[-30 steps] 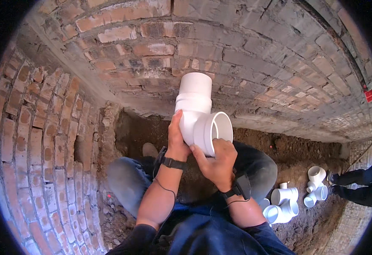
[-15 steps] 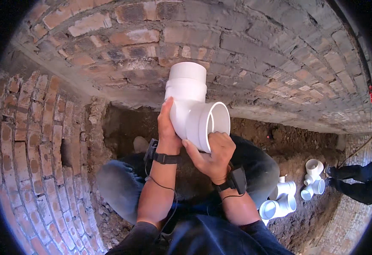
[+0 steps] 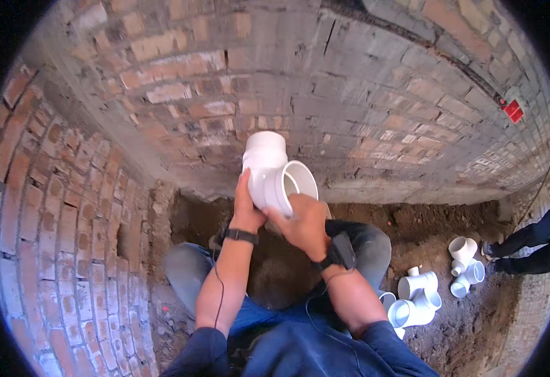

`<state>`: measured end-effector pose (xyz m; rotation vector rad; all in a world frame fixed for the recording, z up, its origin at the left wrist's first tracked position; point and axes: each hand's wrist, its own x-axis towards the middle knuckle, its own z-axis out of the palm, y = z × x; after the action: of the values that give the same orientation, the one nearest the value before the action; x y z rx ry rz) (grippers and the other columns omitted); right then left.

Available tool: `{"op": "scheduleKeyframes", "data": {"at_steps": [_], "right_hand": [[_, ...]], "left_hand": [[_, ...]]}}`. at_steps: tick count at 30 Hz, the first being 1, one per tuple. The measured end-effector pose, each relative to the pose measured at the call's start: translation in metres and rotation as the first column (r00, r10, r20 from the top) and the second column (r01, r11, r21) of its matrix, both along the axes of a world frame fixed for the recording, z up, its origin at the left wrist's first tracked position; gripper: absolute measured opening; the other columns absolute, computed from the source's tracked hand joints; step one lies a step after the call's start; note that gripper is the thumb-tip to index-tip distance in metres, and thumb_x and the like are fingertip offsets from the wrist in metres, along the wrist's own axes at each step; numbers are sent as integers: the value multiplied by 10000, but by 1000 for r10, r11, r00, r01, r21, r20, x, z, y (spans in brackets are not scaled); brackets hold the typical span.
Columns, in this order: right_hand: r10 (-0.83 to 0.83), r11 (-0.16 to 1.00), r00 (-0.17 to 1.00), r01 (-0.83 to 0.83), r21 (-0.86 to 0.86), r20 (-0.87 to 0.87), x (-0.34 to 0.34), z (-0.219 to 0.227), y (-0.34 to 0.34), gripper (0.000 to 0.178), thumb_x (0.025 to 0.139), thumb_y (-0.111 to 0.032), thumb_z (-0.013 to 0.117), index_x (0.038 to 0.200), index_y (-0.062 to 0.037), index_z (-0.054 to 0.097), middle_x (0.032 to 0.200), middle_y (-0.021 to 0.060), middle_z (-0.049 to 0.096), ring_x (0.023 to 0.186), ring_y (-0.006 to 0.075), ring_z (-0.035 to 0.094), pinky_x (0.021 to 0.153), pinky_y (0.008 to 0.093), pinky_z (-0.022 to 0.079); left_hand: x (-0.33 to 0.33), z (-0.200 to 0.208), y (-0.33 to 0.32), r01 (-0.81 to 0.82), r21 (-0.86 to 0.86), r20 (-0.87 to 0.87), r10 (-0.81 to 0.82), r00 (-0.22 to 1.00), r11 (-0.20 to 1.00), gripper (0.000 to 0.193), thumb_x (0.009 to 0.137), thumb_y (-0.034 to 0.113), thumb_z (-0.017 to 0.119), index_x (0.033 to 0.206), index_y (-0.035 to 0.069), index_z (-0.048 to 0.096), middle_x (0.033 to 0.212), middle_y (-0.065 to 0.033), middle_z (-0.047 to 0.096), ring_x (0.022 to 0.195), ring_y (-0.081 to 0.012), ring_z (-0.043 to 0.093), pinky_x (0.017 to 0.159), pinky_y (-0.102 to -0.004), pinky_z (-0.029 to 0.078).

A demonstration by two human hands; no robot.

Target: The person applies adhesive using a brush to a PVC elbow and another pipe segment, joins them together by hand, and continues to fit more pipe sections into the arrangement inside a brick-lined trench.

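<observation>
Both hands hold a white plastic pipe tee (image 3: pixel 263 177) in front of the brick wall. One end of the tee points up toward the wall, and its side opening faces right and toward me. My left hand (image 3: pixel 247 206) is closed round the left side of its body, with the thumb up along it. At the side opening, my right hand (image 3: pixel 306 227) grips the lower rim, fingers curled over the edge and thumb against the outside. The right fingertips are hidden inside the opening. A dark strap with a small device is on each wrist.
Several white pipe fittings (image 3: pixel 417 305) lie on the dirt to my right. More white fittings (image 3: pixel 465 261) sit farther right, beside another person's dark-clad legs (image 3: pixel 529 242). Brick walls rise ahead and at left (image 3: pixel 55 232). A red box (image 3: pixel 512 111) is fixed to the far wall.
My view has tilted up, showing more of the wall. The tee and both hands now appear lower and smaller; both hands still grip it.
</observation>
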<state>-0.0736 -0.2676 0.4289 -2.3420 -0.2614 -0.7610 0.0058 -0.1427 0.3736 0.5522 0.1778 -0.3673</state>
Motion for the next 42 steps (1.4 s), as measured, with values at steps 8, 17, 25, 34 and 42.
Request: {"op": "scheduleKeyframes", "data": {"at_steps": [8, 17, 25, 34, 42], "right_hand": [[430, 887, 895, -394, -241, 120, -62, 51, 6, 299, 718, -319, 824, 820, -103, 644, 762, 42, 581, 718, 233, 581, 627, 362, 443], [419, 688, 867, -109, 717, -271, -68, 53, -41, 479, 966, -283, 624, 1308, 34, 516, 952, 58, 593, 852, 127, 538, 771, 277, 451], [555, 617, 803, -221, 755, -218, -60, 69, -10, 561, 990, -279, 603, 1404, 50, 415, 994, 80, 625, 910, 125, 565, 817, 284, 465], [537, 697, 815, -282, 660, -219, -60, 68, -2, 489, 948, -212, 651, 1354, 21, 510, 952, 63, 636, 826, 116, 567, 753, 283, 479], [557, 735, 806, -367, 571, -200, -59, 78, -1, 518, 894, -178, 702, 1342, 12, 524, 893, 94, 623, 750, 140, 560, 702, 290, 480]], "left_hand": [[-48, 24, 32, 1, -114, 120, 13, 993, 993, 935, 853, 746, 483, 1437, 19, 400, 1299, -222, 581, 1138, -349, 612, 947, -458, 540], [-63, 48, 31, 190, -481, 150, -133, 980, 856, 963, 856, 759, 445, 1458, 12, 368, 1338, -245, 542, 1155, -379, 601, 956, -514, 529], [-60, 17, 38, 102, -260, 149, -64, 987, 960, 874, 879, 748, 402, 1381, 37, 485, 1295, -196, 588, 1138, -348, 611, 940, -501, 535], [-78, 30, 40, 111, -186, 240, -64, 969, 976, 475, 1029, 245, 466, 1439, 16, 399, 1382, -164, 521, 1237, -293, 551, 1025, -409, 505], [-80, 33, 46, 237, -302, 402, -102, 910, 923, 526, 1051, 310, 391, 1490, 28, 325, 1486, -194, 409, 1372, -305, 418, 1118, -433, 411]]}}
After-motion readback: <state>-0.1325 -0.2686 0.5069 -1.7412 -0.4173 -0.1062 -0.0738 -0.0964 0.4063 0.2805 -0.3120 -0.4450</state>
